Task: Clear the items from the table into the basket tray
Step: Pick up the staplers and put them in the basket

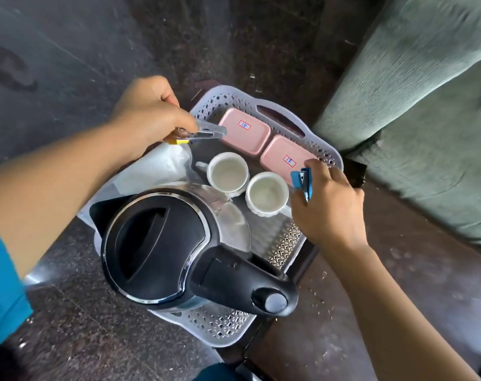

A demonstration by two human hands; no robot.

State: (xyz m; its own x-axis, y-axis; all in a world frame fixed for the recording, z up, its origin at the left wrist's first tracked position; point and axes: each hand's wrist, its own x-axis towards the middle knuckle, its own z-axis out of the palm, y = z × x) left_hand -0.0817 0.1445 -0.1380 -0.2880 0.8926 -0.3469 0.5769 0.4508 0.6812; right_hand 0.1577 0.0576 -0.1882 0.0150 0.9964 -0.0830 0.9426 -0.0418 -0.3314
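From the head camera, a pale perforated basket tray (320,149) sits on a dark surface, already crowded; a black-lidded electric kettle (178,248) fills its near half, handle toward the viewer, and blocks sight of the tray floor beneath it; two white cups (227,173) (266,194) stand side by side just beyond the kettle; two pink rectangular dishes (244,127) (287,158) with small labels lie along the far wall by the handle slot. A white plastic bag (156,166) is tucked at the tray's left edge. The left hand (148,114) hovers over the far left corner, fingers curled together round a clear clip (206,132) and something yellow, only partly visible. The right hand (330,204) reaches over the right rim, fingers pinching a blue clip (303,182) just beside the nearer pink dish. A green sofa (426,92) rises to the right.
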